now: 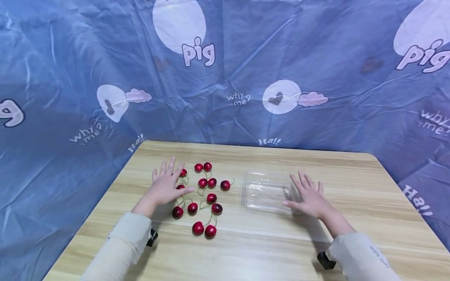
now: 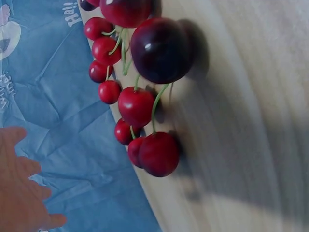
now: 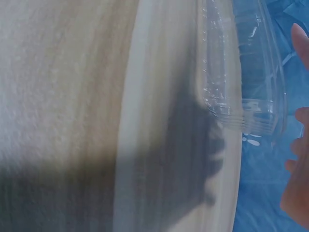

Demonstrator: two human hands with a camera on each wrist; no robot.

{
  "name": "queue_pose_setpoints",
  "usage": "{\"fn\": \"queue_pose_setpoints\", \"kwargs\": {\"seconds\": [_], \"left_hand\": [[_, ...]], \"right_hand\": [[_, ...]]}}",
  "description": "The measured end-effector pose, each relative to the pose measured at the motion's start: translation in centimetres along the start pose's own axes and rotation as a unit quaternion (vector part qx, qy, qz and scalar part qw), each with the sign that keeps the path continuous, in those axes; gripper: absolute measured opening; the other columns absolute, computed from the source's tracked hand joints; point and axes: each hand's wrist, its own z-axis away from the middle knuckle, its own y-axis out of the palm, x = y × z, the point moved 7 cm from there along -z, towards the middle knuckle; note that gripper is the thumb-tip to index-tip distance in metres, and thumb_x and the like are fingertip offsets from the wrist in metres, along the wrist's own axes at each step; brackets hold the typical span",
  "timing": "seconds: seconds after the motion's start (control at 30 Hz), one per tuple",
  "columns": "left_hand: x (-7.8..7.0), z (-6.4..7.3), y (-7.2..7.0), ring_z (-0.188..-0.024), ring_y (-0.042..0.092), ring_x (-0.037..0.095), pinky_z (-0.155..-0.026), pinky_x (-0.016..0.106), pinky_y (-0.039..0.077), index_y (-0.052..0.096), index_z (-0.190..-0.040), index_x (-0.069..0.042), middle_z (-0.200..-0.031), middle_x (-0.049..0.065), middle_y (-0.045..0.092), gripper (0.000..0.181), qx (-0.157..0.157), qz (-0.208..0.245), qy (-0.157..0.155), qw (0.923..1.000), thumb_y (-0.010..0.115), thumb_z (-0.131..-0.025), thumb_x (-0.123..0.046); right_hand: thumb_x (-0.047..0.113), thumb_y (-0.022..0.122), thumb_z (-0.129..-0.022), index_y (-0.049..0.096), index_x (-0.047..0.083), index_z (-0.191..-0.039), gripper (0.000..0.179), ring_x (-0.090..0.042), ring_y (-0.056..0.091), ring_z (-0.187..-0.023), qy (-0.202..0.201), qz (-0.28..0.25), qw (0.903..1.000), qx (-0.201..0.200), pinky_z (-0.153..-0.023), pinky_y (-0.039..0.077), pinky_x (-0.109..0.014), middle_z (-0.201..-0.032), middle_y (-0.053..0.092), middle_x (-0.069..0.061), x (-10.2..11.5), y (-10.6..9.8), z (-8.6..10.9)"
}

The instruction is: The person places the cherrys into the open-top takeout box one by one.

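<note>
Several red cherries [image 1: 207, 197] with green stems lie scattered on the wooden table [image 1: 246, 242], left of centre; they fill the left wrist view [image 2: 145, 101]. My left hand [image 1: 165, 183] hovers flat with fingers spread over the left side of the cherries, holding nothing. A clear plastic tray [image 1: 265, 193] sits right of the cherries and shows in the right wrist view [image 3: 246, 72]. My right hand [image 1: 307, 195] is spread flat at the tray's right edge, thumb near its corner, holding nothing.
A blue printed sheet [image 1: 246, 78] hangs behind and around the table. The table's far edge runs close behind the cherries and tray. Black wrist mounts [image 1: 325, 260] show on both cream sleeves.
</note>
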Motion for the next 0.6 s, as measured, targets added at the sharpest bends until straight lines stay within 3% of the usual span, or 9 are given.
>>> {"fn": "queue_pose_setpoints", "kwargs": {"seconds": [0.43,0.6], "left_hand": [[-0.2,0.3,2.1,-0.127,-0.004,0.035,-0.098,0.060,-0.005,0.012,-0.139,-0.014,-0.142,0.014,-0.004,0.090,0.024,0.030,0.002,0.9993,0.044,-0.073,-0.066],[-0.3,0.3,3.0,-0.127,-0.003,0.034,-0.100,0.056,-0.002,0.011,-0.139,-0.014,-0.142,0.014,-0.004,0.087,0.034,0.059,0.005,0.9977,0.049,-0.076,-0.059]], "right_hand": [[0.050,0.059,-0.073,0.018,0.004,-0.137,0.089,-0.044,0.008,-0.123,-0.008,-0.002,1.0000,0.000,-0.090,-0.005,-0.068,-0.136,0.010,-0.030,0.5,1.2,-0.2],[0.052,0.059,-0.072,0.022,0.001,-0.135,0.089,-0.043,0.009,-0.123,-0.011,-0.005,0.9999,-0.005,-0.091,-0.004,-0.068,-0.136,0.011,-0.030,0.7,1.5,-0.3]]}}
